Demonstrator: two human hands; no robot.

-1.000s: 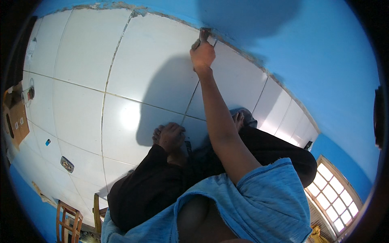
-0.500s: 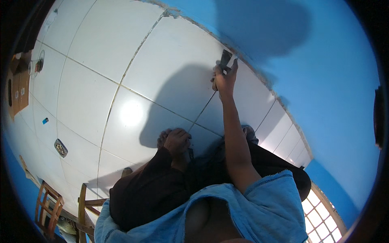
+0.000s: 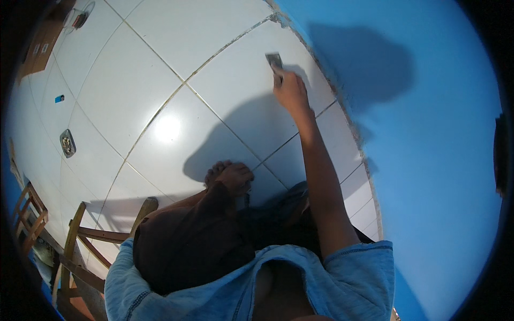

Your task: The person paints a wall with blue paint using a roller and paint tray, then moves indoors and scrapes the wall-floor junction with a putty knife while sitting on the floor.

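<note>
My right hand (image 3: 293, 92) grips a scraper (image 3: 273, 58) with a flat, greyish blade. The blade is over a white floor tile, near the foot of the blue wall; I cannot tell whether it touches the tile. Fingers wrap its handle, which is mostly hidden by the hand. My left forearm (image 3: 184, 201) passes around my bent knee toward my bare foot (image 3: 236, 179). There my left hand (image 3: 215, 172) lies close against the foot in shadow, and its fingers are hard to tell apart from the toes.
Along the blue wall (image 3: 428, 150) runs a rough, chipped edge. To the left on the tiles (image 3: 155, 64) are a cardboard box (image 3: 40, 53), a clear glass (image 3: 80, 19), a small blue object (image 3: 59, 98) and a dark tray (image 3: 67, 143) of pale bits. A wooden chair (image 3: 101, 235) stands lower left.
My right hand has carried the scraper a little left, away from the wall's edge, and turned so its back shows. The view has shifted; my left hand stays by the foot.
</note>
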